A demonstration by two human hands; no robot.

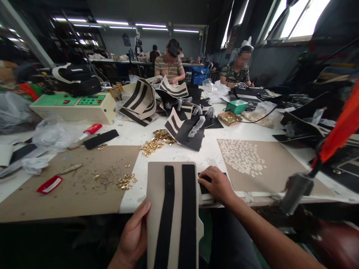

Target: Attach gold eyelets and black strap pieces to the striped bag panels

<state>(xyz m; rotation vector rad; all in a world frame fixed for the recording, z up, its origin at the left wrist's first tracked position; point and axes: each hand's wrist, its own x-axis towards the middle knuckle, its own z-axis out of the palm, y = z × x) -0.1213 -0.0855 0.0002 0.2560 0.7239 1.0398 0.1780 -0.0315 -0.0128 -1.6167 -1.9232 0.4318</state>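
A beige panel with two black stripes (174,209) lies over the table's near edge, pointing toward me. My left hand (134,233) grips its lower left edge, thumb on top. My right hand (217,184) rests curled just right of the panel's top, fingertips pressing on a dark flat piece (204,186) on the table. Whether those fingers hold anything small is hidden.
Brown cardboard sheets (70,186) lie left and right. Gold metal fittings (157,141) are heaped behind the panel, pale small pieces (242,157) on the right. Striped panels (143,101) pile mid-table beside a green-topped machine (75,106). Two people sit opposite. An orange-handled tool (308,175) hangs at right.
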